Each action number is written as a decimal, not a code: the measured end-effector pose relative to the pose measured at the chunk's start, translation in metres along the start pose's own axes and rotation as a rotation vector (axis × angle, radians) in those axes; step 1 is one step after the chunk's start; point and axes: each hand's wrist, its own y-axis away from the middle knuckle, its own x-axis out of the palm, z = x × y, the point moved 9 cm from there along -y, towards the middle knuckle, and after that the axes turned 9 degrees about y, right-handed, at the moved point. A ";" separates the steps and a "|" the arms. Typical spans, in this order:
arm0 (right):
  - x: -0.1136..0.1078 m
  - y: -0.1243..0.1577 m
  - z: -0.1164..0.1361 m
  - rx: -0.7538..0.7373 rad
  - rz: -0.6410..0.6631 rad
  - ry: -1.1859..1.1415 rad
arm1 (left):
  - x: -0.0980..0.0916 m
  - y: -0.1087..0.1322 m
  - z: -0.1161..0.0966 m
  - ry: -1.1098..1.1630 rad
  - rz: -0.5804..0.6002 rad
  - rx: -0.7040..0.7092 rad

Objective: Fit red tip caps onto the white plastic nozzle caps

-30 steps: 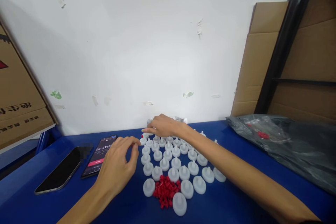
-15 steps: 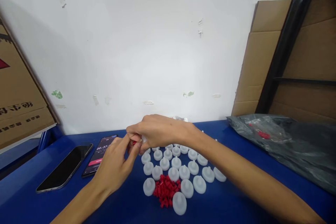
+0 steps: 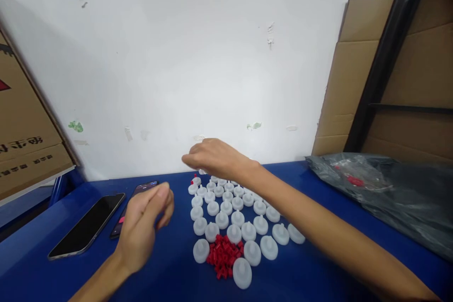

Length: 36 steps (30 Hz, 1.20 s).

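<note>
Several rows of white plastic caps stand on the blue table. A pile of small red pieces lies among the nearest caps. One cap at the far left corner carries a red tip. My right hand hovers over the far rows with its fingers pinched together. A bit of white shows just under its fingertips, and I cannot tell if it is held. My left hand hangs above the table left of the caps. Its fingers are curled against the thumb, hiding whatever is inside.
Two phones lie at the left: a dark one, and one with a lit screen partly behind my left hand. A grey plastic bag covers the table's right side. Cardboard leans at the right, and a cardboard box stands at the left.
My hands were joined over the left caps around a red piece. They have parted: the right hand rose toward the far rows, the left drew back toward me. A red-tipped cap now stands at the far left.
</note>
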 end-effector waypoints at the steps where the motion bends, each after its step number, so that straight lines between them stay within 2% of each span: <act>1: 0.004 0.001 -0.011 0.033 0.000 -0.012 | 0.006 0.004 -0.010 -0.087 0.044 0.077; 3: 0.016 0.003 -0.030 0.088 0.003 -0.046 | 0.027 0.014 -0.023 -0.262 0.179 0.209; 5: 0.030 0.005 -0.039 0.119 0.023 -0.091 | 0.050 0.023 -0.025 -0.386 0.333 0.277; 8: 0.051 0.006 -0.039 0.126 0.080 -0.168 | 0.078 0.032 -0.015 -0.510 0.524 0.275; 11: 0.066 0.006 -0.033 0.121 0.148 -0.226 | 0.089 0.037 -0.006 -0.545 0.622 0.225; 15: 0.076 0.007 -0.030 0.120 0.196 -0.256 | 0.080 0.032 -0.002 -0.533 0.561 0.206; 24: 0.095 0.007 -0.030 0.126 0.257 -0.274 | 0.039 0.002 0.019 -0.646 0.302 0.128; 30: 0.100 0.009 -0.030 0.137 0.285 -0.266 | 0.027 -0.002 0.026 -0.686 0.229 0.080; 36: 0.100 0.009 -0.029 0.145 0.299 -0.254 | 0.024 -0.005 0.025 -0.694 0.203 0.058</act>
